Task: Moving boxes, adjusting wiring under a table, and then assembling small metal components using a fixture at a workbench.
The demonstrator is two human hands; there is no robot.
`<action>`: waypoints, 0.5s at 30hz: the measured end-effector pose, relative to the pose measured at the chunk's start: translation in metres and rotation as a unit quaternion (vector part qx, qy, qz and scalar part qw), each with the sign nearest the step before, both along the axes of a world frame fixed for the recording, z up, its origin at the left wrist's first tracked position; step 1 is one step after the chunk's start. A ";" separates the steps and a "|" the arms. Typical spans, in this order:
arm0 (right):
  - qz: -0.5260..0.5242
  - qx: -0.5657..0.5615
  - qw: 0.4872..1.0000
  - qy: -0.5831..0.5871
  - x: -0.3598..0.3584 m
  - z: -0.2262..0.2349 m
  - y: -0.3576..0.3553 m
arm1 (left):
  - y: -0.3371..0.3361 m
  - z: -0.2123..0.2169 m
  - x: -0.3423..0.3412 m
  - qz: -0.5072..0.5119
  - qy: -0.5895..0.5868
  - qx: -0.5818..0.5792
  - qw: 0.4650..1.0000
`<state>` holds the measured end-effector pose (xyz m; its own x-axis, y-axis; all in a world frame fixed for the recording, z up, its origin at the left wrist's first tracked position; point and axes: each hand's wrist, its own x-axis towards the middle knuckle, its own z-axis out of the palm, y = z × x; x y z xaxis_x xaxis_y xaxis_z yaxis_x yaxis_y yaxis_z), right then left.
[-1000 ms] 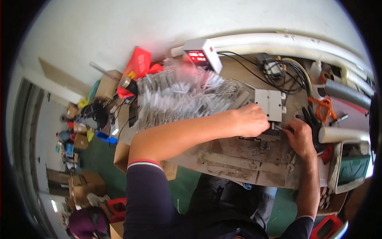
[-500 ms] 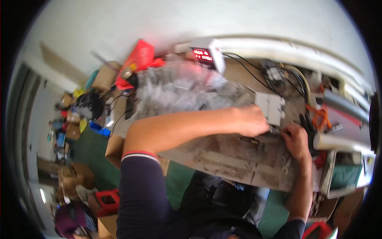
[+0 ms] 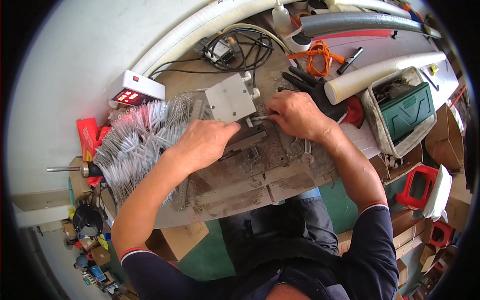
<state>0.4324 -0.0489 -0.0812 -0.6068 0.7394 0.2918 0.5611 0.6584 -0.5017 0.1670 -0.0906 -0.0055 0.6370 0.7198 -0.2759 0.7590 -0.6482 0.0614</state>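
In front of me a pale metal block (image 3: 231, 101) with holes and white hose fittings is fixed to the worn workbench (image 3: 295, 175). My right hand (image 3: 299, 114) is closed in a pinch around a thin tube brush (image 3: 259, 118), whose whitish ribbed end points left to a small metal post at the block's lower right corner. My left hand (image 3: 202, 142) rests at the block's near left edge, fingers pressed together; whatever they hold is hidden. Beside that forearm lies a large heap of white-bristled wire brushes (image 3: 140, 135).
A box with a red-lit display (image 3: 137, 89) stands behind the heap. Wrenches (image 3: 307, 152) lie near my right wrist, with a black glove (image 3: 315, 90) beyond. Farther right are a white foam tube (image 3: 385, 75) and a tray (image 3: 400, 142) holding a green case. Coiled black cables (image 3: 250, 47) lie behind the block.
The view has swung to the right, so the bench things sit farther left. My left arm no longer stretches across the brush heap. The brush in my right hand now shows.
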 end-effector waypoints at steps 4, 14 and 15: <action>-0.002 -0.001 1.000 -0.009 -0.001 -0.003 0.000 | -0.009 0.001 0.000 0.009 -0.028 0.017 0.999; -0.002 0.004 1.000 -0.009 -0.006 0.002 0.002 | 0.009 -0.004 -0.001 -0.052 -0.125 0.123 0.983; 0.000 0.004 1.000 -0.012 -0.005 0.001 0.003 | 0.011 -0.005 0.001 -0.054 -0.127 0.124 0.983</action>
